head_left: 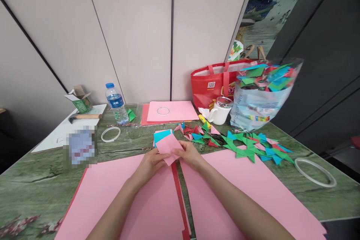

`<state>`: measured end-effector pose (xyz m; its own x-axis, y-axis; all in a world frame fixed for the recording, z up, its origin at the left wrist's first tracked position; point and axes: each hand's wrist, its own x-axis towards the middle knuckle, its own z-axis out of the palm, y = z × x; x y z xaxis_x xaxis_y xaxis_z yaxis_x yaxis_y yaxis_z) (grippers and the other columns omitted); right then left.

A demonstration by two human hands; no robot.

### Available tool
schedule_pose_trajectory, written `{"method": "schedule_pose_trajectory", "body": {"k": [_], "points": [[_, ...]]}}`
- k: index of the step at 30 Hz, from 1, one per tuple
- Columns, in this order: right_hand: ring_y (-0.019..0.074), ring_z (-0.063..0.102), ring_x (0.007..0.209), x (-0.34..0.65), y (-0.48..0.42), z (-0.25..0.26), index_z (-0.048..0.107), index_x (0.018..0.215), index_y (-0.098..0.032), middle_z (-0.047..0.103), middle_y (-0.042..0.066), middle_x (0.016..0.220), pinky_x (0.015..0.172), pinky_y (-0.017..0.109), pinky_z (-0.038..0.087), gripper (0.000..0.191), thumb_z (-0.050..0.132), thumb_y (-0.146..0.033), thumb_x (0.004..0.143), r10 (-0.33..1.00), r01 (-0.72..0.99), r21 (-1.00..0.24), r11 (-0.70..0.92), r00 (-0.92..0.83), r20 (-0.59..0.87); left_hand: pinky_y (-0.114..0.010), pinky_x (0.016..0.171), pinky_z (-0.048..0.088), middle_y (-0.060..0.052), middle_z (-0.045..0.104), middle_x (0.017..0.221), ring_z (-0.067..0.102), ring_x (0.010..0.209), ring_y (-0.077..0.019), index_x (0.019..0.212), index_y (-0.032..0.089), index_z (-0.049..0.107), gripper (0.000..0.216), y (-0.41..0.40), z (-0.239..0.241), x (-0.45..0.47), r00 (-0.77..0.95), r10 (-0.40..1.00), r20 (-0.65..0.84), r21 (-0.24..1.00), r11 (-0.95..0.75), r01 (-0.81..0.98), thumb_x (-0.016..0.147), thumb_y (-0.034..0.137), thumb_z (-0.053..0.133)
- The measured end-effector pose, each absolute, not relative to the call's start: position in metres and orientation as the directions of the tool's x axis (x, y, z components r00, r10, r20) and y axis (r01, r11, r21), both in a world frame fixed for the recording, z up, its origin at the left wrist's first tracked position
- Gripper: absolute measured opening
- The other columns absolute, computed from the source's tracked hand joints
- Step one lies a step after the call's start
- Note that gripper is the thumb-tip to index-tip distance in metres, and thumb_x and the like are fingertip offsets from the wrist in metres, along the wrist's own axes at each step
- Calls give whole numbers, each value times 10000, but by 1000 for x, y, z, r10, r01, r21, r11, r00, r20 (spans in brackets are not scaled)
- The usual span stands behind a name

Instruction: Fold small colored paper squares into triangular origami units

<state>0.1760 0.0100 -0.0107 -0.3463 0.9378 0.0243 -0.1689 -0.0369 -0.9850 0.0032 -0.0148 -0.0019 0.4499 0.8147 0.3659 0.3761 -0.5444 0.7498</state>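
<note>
Both hands meet at the middle of the table over large pink sheets (126, 198). My left hand (150, 163) and my right hand (189, 154) pinch a small pink paper piece (168, 146) between their fingers, holding it just above the table. A blue paper square (161, 135) lies right behind it. Several folded paper triangles (247, 146) in green, blue, red and pink are spread to the right of my hands.
A clear bag of folded pieces (263, 90), a white mug (219, 111) and a red tote bag (213, 84) stand at the back right. A water bottle (116, 104), small box (80, 99), hammer (84, 117) and tape rings (110, 134) lie left. Another ring (315, 172) sits far right.
</note>
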Motion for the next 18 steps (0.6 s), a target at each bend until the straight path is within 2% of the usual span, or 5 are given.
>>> {"method": "schedule_pose_trajectory", "body": {"k": [5, 8, 10, 15, 18], "points": [[160, 594, 649, 178, 12, -16, 609, 866, -161, 643, 14, 752, 632, 302, 468, 350, 705, -291, 556, 922, -315, -939, -137, -388, -4, -309, 726, 461, -67, 645, 877, 595, 818, -204, 774, 210, 700, 120, -12, -4, 0, 313, 895, 318, 820, -425, 382, 701, 236, 608], [180, 609, 701, 179, 12, -15, 594, 930, -164, 651, 31, 813, 678, 335, 474, 423, 713, -297, 547, 905, -315, -940, -134, -426, 14, -285, 658, 471, -52, 649, 737, 604, 708, -185, 683, 179, 684, 105, -12, -2, 2, 192, 936, 296, 861, -349, 371, 679, 267, 626], [187, 609, 743, 180, 11, -12, 591, 958, -158, 651, 35, 845, 708, 340, 471, 446, 712, -291, 550, 896, -290, -952, -99, -443, 41, -277, 638, 481, -43, 653, 726, 607, 683, -180, 681, 165, 660, 121, -13, -1, 5, 104, 960, 259, 905, -279, 320, 640, 280, 658], [193, 590, 824, 178, 5, -3, 579, 1005, -159, 640, 27, 924, 735, 319, 461, 490, 717, -231, 540, 874, -188, -982, 14, -475, 103, -310, 712, 500, -53, 657, 887, 622, 801, -198, 980, 168, 558, 398, -16, 0, 11, 42, 984, 172, 981, -175, 78, 614, 268, 676], [201, 592, 787, 175, 2, -3, 604, 958, -140, 651, 30, 873, 702, 314, 467, 457, 720, -221, 524, 899, -103, -992, 71, -425, 109, -328, 712, 500, -40, 667, 822, 634, 764, -193, 1224, 185, 365, 678, -18, 4, 14, 58, 985, 160, 987, -160, 2, 623, 245, 673]]}}
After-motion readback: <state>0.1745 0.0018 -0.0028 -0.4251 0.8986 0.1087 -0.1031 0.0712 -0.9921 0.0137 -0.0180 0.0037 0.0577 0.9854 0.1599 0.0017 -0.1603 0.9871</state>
